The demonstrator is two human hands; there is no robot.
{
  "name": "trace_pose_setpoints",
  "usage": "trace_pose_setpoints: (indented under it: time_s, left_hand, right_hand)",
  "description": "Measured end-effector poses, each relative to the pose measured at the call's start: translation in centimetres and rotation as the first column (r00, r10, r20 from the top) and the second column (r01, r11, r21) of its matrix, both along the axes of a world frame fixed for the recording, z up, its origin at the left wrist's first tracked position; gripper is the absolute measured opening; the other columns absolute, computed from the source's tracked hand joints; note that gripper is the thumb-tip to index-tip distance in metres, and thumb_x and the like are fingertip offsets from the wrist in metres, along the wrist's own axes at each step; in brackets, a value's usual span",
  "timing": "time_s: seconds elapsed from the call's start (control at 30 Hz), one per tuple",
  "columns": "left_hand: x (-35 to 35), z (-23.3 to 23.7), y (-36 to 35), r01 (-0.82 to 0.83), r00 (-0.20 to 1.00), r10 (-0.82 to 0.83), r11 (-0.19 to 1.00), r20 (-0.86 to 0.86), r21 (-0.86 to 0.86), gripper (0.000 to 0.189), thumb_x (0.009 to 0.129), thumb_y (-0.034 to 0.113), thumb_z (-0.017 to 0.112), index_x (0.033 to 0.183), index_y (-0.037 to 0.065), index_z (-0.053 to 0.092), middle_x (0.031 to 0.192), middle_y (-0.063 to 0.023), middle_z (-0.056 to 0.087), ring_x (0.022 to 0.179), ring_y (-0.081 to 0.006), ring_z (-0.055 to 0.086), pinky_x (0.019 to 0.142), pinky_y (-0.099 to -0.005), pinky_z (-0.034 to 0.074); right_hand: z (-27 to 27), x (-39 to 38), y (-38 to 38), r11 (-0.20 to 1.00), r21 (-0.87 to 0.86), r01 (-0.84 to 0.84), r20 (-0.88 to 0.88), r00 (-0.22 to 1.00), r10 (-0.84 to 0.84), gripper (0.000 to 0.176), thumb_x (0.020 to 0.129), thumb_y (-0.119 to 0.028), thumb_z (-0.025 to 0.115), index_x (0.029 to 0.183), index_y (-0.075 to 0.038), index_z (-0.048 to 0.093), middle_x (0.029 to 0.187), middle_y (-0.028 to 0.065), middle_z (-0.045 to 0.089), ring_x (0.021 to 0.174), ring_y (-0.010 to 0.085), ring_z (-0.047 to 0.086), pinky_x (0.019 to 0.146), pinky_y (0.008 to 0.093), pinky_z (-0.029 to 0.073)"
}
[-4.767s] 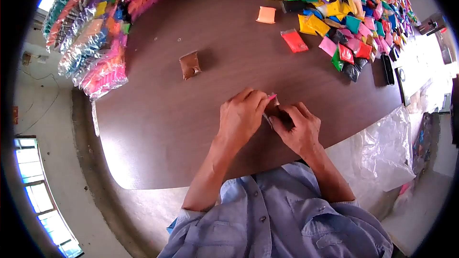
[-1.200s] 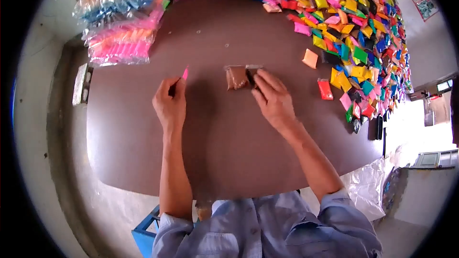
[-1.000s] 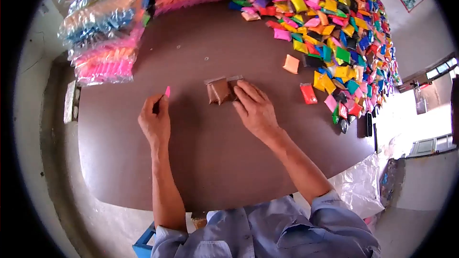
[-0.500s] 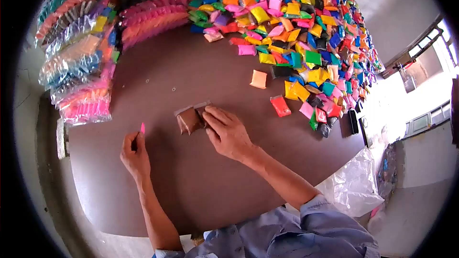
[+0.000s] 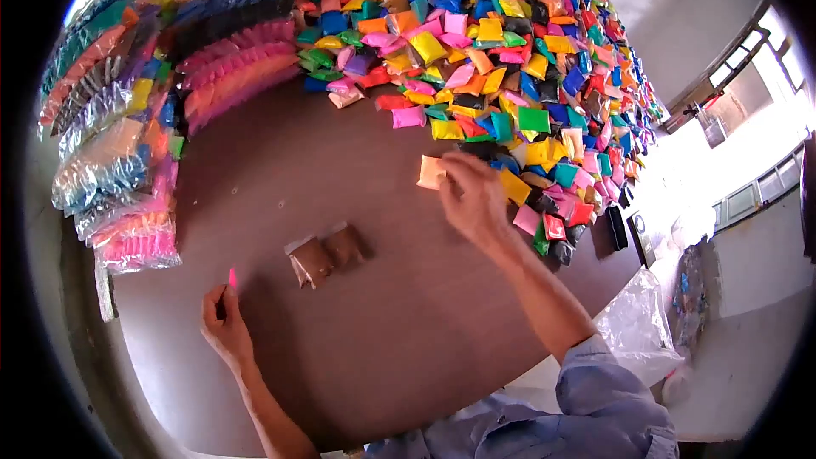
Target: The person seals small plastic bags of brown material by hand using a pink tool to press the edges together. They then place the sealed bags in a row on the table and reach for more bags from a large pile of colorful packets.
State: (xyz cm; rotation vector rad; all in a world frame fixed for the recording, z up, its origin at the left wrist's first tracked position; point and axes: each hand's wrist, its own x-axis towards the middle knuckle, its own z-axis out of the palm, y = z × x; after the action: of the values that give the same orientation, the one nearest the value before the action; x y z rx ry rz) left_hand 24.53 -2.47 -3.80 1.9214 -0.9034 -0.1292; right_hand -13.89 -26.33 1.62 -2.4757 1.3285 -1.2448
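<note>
Two brown packets (image 5: 313, 262) lie side by side on the dark tabletop (image 5: 365, 331). To their left, my left hand (image 5: 226, 323) pinches a small pink piece (image 5: 233, 277) that sticks up from the fingertips. My right hand (image 5: 473, 201) is at the near edge of the colourful pile, its fingers at the right side of a peach packet (image 5: 430, 172). Whether those fingers grip the packet or only touch it is hidden by the hand.
A large heap of small coloured packets (image 5: 534, 119) covers the back and right of the table. Rows of bagged packets (image 5: 127, 161) stand at the left. A black object (image 5: 616, 228) and clear plastic (image 5: 639, 323) are at the right.
My right hand has left the brown packets and moved right and away from me to the peach packet. The red packet is no longer visible. The view has shifted slightly.
</note>
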Motion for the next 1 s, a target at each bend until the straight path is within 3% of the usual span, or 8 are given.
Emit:
trace_pose_setpoints:
  time_s: [0.1,0.23,0.4,0.47,0.6,0.7,0.8,1.0]
  left_hand:
    - [-0.2,0.0,-0.2,-0.033,0.999,0.032,0.999,0.026,0.006,0.016,0.104,0.017,0.069,0.105,0.001,0.073,0.092,-0.0054,0.070,0.081,-0.0152,0.062,0.076,-0.0315,0.051]
    - [0.2,-0.3,-0.1,-0.063,0.998,0.064,0.997,-0.014,0.035,0.018,0.103,0.018,0.070,0.106,0.001,0.074,0.093,-0.0063,0.071,0.082,-0.0160,0.063,0.077,-0.0324,0.052]
    - [0.0,-0.2,-0.1,-0.074,0.997,0.074,0.997,-0.002,0.032,0.020,0.103,0.020,0.071,0.107,0.001,0.074,0.094,-0.0065,0.073,0.084,-0.0163,0.065,0.077,-0.0326,0.052]
    - [0.2,-0.1,0.0,-0.093,0.995,0.097,0.992,-0.040,0.083,0.019,0.103,0.018,0.070,0.107,0.000,0.074,0.094,-0.0063,0.072,0.084,-0.0156,0.063,0.078,-0.0319,0.052]
    - [-0.6,1.0,-0.3,-0.099,0.995,0.100,0.993,-0.015,0.064,0.018,0.103,0.017,0.070,0.106,-0.001,0.074,0.092,-0.0051,0.071,0.083,-0.0143,0.062,0.079,-0.0306,0.051]
    - [-0.5,0.8,-0.3,-0.112,0.989,0.118,0.991,-0.085,0.070,0.016,0.102,0.015,0.071,0.105,0.000,0.074,0.091,-0.0033,0.069,0.082,-0.0131,0.060,0.078,-0.0301,0.050]
    - [-0.6,0.8,-0.2,-0.118,0.991,0.121,0.992,-0.058,0.054,0.014,0.102,0.014,0.071,0.104,0.000,0.074,0.089,-0.0021,0.067,0.081,-0.0123,0.059,0.076,-0.0299,0.050]
    - [-0.4,0.8,-0.1,-0.082,0.996,0.084,0.995,-0.034,0.049,0.012,0.100,0.013,0.073,0.102,0.001,0.074,0.086,-0.0034,0.069,0.079,-0.0133,0.059,0.074,-0.0297,0.049]
  right_hand:
    - [1.0,-3.1,-2.9,0.977,-0.127,0.171,-0.070,0.981,-0.181,0.019,0.089,-0.012,0.076,0.108,-0.009,0.076,0.108,0.0108,0.076,0.096,0.0357,0.073,0.082,0.0462,0.058]
    - [2.1,-4.5,-6.0,0.966,-0.146,0.213,-0.047,0.974,-0.222,0.017,0.089,-0.013,0.077,0.106,-0.010,0.077,0.106,0.0093,0.075,0.094,0.0344,0.072,0.080,0.0463,0.056]
    - [4.5,-2.6,-10.4,0.929,-0.326,0.174,-0.246,0.934,-0.261,0.019,0.090,-0.023,0.078,0.105,-0.012,0.079,0.114,0.0029,0.074,0.109,0.0273,0.066,0.092,0.0467,0.050]
    - [4.9,-1.1,-12.3,0.943,-0.266,0.200,-0.294,0.915,-0.277,0.028,0.089,-0.028,0.080,0.111,-0.011,0.079,0.118,0.0035,0.074,0.117,0.0261,0.063,0.096,0.0455,0.047]
    - [3.7,1.0,-16.7,0.909,-0.352,0.221,-0.471,0.798,-0.376,0.046,0.086,-0.043,0.081,0.119,-0.012,0.077,0.123,0.0034,0.072,0.129,0.0251,0.055,0.100,0.0499,0.040]
    - [3.5,2.3,-18.1,0.848,-0.320,0.422,-0.591,0.611,-0.527,0.047,0.085,-0.045,0.080,0.121,-0.014,0.077,0.128,0.0039,0.073,0.129,0.0247,0.055,0.100,0.0527,0.039]
    - [2.8,2.1,-18.8,0.837,-0.395,0.380,-0.531,0.649,-0.545,0.034,0.086,-0.038,0.077,0.108,-0.012,0.079,0.112,0.0048,0.076,0.124,0.0297,0.057,0.100,0.0509,0.039]
    - [4.0,-0.5,-17.8,0.902,-0.180,0.392,-0.261,0.865,-0.428,0.023,0.086,-0.032,0.078,0.104,-0.018,0.082,0.115,0.0031,0.077,0.121,0.0275,0.063,0.105,0.0505,0.043]
